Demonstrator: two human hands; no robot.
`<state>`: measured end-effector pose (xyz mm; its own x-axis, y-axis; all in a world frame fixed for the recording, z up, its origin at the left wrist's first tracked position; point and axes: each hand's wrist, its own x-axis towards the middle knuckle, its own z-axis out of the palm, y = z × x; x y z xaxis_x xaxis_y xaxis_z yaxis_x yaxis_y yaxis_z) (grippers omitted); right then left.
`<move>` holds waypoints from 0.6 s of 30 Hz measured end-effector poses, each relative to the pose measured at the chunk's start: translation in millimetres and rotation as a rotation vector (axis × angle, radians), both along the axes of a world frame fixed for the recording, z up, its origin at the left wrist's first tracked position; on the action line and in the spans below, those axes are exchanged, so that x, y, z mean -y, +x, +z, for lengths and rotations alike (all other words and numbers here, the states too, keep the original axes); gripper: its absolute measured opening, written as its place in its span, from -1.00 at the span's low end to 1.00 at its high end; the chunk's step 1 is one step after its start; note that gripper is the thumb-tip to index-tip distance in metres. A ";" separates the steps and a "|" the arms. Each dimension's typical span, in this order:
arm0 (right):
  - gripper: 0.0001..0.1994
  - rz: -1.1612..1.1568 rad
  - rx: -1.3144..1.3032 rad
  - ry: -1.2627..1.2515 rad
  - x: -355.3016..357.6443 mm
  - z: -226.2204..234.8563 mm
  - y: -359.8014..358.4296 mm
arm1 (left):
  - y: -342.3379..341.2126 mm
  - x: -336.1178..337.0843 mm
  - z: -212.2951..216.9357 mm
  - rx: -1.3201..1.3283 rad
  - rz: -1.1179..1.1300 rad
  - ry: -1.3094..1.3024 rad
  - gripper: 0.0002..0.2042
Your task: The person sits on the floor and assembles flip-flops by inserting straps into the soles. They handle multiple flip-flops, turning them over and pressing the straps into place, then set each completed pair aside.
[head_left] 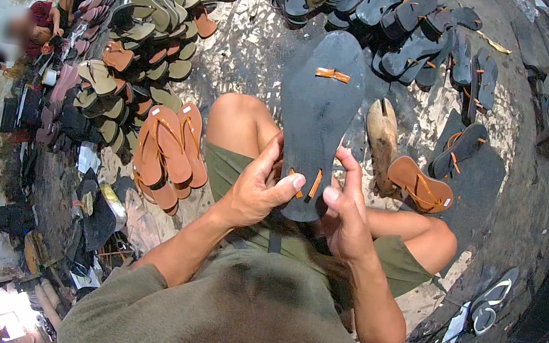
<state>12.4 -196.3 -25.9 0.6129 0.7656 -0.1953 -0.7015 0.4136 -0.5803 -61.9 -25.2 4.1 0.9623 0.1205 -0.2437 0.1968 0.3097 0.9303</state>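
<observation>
Between my hands is a black sandal sole point(319, 106), its wide end pointing away from me. A flat orange-brown strap piece lies across that wide end, and two more strap ends poke out near the narrow end. My left hand point(260, 187) grips the narrow end from the left, thumb laid on the face beside a strap end. My right hand point(348, 210) holds the opposite edge, fingers partly hidden behind the sole. Just right of the sole lies a worn wooden shoe last point(381, 142). Close to it are a brown thong sandal point(421, 186) and a black sole with orange straps point(460, 151).
Brown sandals point(168, 149) lie by my left knee, beside a large heap of olive and brown sandals point(141, 52). Several black soles point(381, 3) are piled at the far side. Black-and-white flip-flops point(490, 305) lie at right. Another person point(44, 21) sits at far left.
</observation>
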 end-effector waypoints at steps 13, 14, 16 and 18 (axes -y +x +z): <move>0.00 -0.436 0.724 -0.379 -31.3 1.2 -7.6 | 21.3 -22.1 -0.4 0.426 0.403 0.109 -0.29; -0.12 -0.480 0.610 -0.295 -49.9 20.3 -6.5 | 23.2 -27.6 -6.6 0.402 0.450 0.046 -0.39; -0.25 -0.179 0.624 -0.434 -59.3 18.6 3.5 | 28.3 -36.5 -5.7 0.345 0.493 -0.068 -0.41; -0.52 -0.077 0.692 -0.556 -66.7 14.7 7.9 | 32.5 -55.1 -3.2 0.214 0.636 -0.045 -0.36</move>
<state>20.4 -129.6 -11.2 0.7775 0.6219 -0.0935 -0.1016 -0.0225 -0.9946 -29.4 30.0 1.0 0.7346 0.6745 -0.0741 -0.2238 0.3439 0.9119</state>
